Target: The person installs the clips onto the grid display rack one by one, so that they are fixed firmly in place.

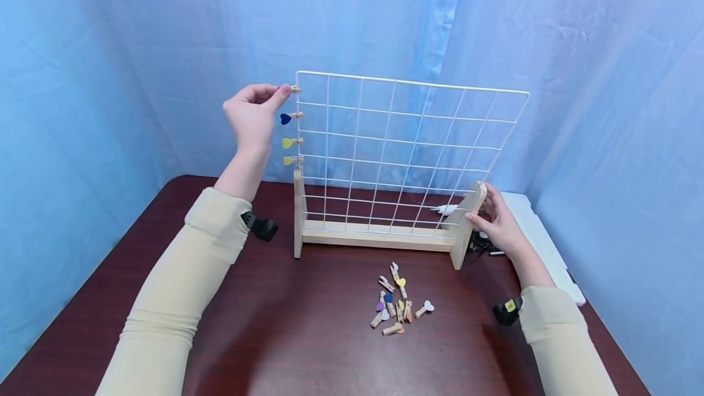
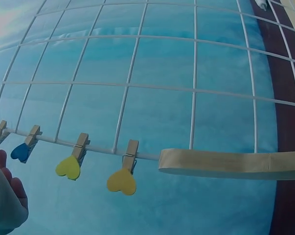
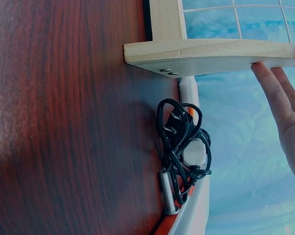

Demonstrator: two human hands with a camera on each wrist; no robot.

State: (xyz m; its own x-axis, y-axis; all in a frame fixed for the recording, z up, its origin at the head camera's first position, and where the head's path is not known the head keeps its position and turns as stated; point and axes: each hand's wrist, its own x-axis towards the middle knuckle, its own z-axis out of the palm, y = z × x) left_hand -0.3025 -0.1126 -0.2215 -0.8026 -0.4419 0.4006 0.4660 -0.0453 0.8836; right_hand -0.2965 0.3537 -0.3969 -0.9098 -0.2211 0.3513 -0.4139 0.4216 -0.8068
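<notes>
Head view: forward, down. Wrist views: close, rotated sideways. All share wire grid (image 1: 386, 139).

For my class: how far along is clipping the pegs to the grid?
Done: three heart pegs, one blue and two yellow, are clipped to the left edge of the grid.
In hand: the left grip pinches a fourth peg near that edge's top; the right grip holds the wooden stand.
Remaining, probably: the loose pegs on the table.

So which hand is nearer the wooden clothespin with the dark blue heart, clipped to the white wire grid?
Left. The left hand is close beside that clothespin, pinching another clothespin; the right hand, across the grid, holds the pale wooden side support.
</notes>
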